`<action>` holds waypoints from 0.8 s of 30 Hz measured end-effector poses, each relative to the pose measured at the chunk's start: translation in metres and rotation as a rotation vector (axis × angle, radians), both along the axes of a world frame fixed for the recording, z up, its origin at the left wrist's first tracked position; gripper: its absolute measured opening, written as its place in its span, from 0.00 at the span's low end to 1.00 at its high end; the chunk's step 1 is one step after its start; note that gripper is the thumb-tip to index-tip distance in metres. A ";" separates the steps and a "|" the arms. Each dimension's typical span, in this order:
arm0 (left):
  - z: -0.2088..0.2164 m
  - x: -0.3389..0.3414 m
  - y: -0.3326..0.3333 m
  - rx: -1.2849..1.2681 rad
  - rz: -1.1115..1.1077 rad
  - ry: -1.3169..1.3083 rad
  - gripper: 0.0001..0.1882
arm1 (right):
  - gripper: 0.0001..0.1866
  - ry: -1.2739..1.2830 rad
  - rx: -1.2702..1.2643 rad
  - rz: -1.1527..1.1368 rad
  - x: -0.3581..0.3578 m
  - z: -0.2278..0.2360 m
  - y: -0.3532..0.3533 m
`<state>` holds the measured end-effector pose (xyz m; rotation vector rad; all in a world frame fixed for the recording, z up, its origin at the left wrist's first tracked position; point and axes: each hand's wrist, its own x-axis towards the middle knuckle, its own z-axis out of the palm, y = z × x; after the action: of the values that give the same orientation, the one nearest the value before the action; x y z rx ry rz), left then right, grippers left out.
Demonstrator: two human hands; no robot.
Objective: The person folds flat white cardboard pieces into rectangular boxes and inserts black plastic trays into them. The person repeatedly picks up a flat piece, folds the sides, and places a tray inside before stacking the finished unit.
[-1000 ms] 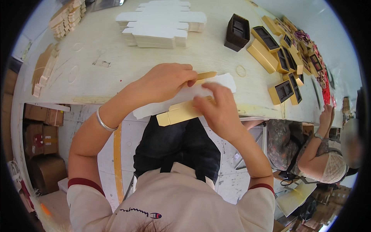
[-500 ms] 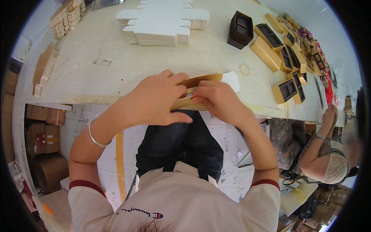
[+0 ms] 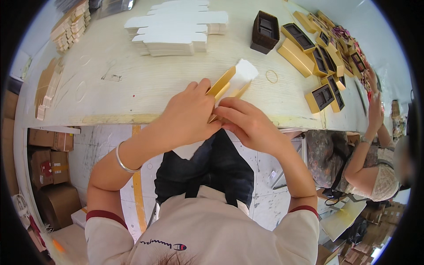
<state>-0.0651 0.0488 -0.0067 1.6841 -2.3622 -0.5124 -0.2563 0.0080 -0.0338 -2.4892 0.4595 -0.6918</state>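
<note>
A partly folded gold cardboard box [image 3: 224, 83] with a white inside stands at a slant over the table's near edge. One white end flap [image 3: 245, 73] sticks out at its far end, and another white flap [image 3: 187, 151] shows below my left wrist. My left hand [image 3: 191, 114] is closed round the box's left side, thumb toward me. At the near part of the box is my right hand [image 3: 249, 123], its fingers bent and pressed on the right wall and inner fold. The fingertips of both hands nearly meet, and they hide the box's middle.
Flat white box blanks [image 3: 176, 27] lie stacked beyond my hands. To their right are nested dark brown trays [image 3: 265, 34], a rubber band [image 3: 271, 77] and several gold boxes [image 3: 295, 57]. Folded card pieces [image 3: 47, 86] lie at the left. A co-worker [image 3: 371, 172] sits at the right.
The box has turned from nearly crosswise to slanting away from me, its far flap swinging up and left. My left thumb has closed in; my right fingers have moved toward the near end.
</note>
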 end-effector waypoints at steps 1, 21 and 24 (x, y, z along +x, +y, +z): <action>0.007 0.005 -0.001 0.118 -0.065 0.148 0.17 | 0.19 -0.004 0.077 -0.003 -0.005 -0.002 -0.003; -0.031 0.008 0.004 -0.126 -0.172 0.543 0.11 | 0.13 0.003 0.403 -0.110 -0.002 -0.006 0.002; -0.033 0.007 0.004 -0.221 -0.222 0.480 0.09 | 0.18 0.044 0.406 -0.104 -0.005 0.001 0.001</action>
<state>-0.0577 0.0526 -0.0401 1.0662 -2.1581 -0.5885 -0.2609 0.0093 -0.0329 -2.1121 0.6766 -0.5230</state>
